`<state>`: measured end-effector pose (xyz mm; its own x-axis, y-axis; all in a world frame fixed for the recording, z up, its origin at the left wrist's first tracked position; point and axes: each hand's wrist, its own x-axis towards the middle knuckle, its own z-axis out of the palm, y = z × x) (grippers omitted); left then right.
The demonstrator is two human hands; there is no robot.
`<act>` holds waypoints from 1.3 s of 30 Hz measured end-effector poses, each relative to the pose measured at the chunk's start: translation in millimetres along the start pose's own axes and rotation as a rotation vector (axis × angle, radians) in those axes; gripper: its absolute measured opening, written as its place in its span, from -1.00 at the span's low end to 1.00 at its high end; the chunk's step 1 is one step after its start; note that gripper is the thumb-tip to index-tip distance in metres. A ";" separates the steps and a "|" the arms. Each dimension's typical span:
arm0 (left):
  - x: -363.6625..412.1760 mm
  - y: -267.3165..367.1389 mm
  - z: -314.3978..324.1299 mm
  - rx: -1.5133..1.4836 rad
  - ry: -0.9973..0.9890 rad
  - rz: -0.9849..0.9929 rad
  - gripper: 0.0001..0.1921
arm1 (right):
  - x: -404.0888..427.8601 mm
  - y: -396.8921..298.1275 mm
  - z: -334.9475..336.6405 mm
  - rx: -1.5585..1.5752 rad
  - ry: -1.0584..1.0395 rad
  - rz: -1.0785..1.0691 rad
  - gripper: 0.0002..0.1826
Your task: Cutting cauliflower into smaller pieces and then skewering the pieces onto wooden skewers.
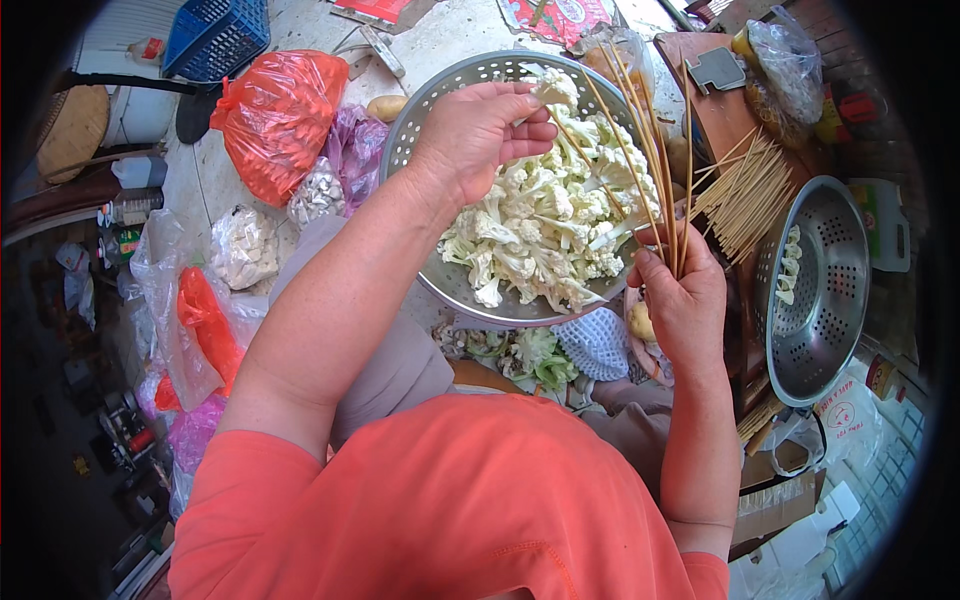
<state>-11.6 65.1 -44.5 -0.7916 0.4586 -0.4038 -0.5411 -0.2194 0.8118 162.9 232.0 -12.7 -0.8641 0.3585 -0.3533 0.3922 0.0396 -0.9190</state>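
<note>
My left hand (480, 135) is over the left part of a perforated metal colander (401, 150). Its thumb and forefinger come together at the upper end of one bamboo skewer (585, 156), close to a cauliflower floret (556, 88); the exact contact is hard to see. At the colander's right rim, my right hand (682, 289) grips several long bamboo skewers (664, 180), which fan upward from the fingers. A heap of cut cauliflower florets (536, 225) lies in the colander beneath both hands.
Loose bamboo skewers (742, 195) lie on a wooden surface (694, 56) at right. Beside them, a second colander (825, 300) holds threaded cauliflower (789, 266). A red plastic bag (277, 124), a bag of pale chunks (244, 246) and a blue basket (214, 37) are at left.
</note>
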 end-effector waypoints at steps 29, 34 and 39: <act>-15.4 -16.4 21.6 0.100 -0.075 -0.239 -0.75 | 5.7 0.8 8.6 0.120 0.020 0.054 -0.89; -8.0 -6.0 16.1 0.260 0.027 -0.087 -0.75 | 4.7 -3.2 -0.1 0.132 0.065 0.069 -0.87; -3.4 -7.5 8.8 1.002 0.007 0.024 -0.82 | 2.5 -5.1 -5.6 0.133 0.089 0.109 -0.87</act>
<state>-2.4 72.8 -45.5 -0.8025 0.4577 -0.3828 -0.0391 0.5999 0.7991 160.5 237.9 -7.9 -0.7851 0.4355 -0.4404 0.4314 -0.1257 -0.8934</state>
